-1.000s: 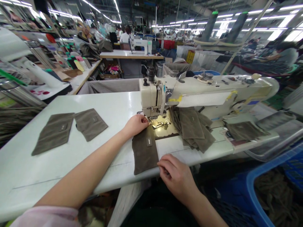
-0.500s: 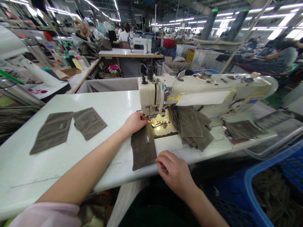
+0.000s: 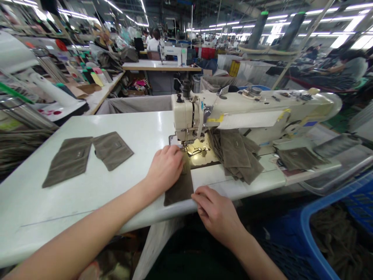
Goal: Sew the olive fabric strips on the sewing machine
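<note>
Lying just below the centre of the frame, the olive-brown panel (image 3: 179, 191) sits flat on the pale table (image 3: 122, 202), its far end up by the needle of the sewing machine (image 3: 184, 116). Over its upper half goes the left hand (image 3: 165, 168), palm down, fingers bent and bunched; whether they grip or merely press, I can't tell. And down at lower centre, the right hand (image 3: 217, 214) has the near right corner pinched between thumb and fingertips! So the cloth runs between the two, partly under the left, leftward of the right. Looks light and soft, I'd judge, bending easily, hardly fragile, perhaps apt to skew or ruck; best held flat near the needle, with a light pinch at that near corner.
</note>
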{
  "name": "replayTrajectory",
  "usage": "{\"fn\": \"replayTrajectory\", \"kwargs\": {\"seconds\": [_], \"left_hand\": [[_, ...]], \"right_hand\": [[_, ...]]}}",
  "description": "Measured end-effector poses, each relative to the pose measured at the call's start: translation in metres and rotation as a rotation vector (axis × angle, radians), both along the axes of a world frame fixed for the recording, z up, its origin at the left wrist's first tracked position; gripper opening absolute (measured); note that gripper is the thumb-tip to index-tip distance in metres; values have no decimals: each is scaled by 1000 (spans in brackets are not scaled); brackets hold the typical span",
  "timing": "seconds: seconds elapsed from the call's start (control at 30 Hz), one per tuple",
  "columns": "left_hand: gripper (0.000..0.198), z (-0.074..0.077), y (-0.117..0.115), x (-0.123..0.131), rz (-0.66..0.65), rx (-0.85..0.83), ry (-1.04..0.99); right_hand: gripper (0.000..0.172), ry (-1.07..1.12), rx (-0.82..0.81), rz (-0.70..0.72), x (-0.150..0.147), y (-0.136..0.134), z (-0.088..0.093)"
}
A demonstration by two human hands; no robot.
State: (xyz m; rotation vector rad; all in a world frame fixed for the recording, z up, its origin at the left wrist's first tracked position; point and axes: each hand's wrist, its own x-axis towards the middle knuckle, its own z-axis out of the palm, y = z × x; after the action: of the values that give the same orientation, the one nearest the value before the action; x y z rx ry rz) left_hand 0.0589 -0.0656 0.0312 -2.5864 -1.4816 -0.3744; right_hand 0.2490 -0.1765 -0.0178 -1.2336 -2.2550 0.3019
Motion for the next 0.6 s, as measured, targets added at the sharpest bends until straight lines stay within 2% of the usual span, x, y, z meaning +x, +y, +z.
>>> {"fn": "replayTrajectory", "kwargs": {"seconds": [0.07,0.1,0.17,0.23,0.37,0.6], "left_hand": [[21,-5,-38,-3,-255,-114,-31],[20,-10,-55,-6,-335,-128,-39],[20,-22,-82,-13,-391,-31,-23],[28,-34,-95,-19,-421,82,-9],[32,-44,-95,-25,-436,144,-23],[32,-37,-75,-23,-463,107,-63]], "right_hand": [[45,-34,-4,18,2,-1,0],[46,-46,-9,23,2,-1,1],[45,-56,-28,33,2,0,1],[43,-55,-42,35,2,1,2],[37,-56,-61,27,1,4,4],[36,-111,-79,-21,-3,15,10]]}}
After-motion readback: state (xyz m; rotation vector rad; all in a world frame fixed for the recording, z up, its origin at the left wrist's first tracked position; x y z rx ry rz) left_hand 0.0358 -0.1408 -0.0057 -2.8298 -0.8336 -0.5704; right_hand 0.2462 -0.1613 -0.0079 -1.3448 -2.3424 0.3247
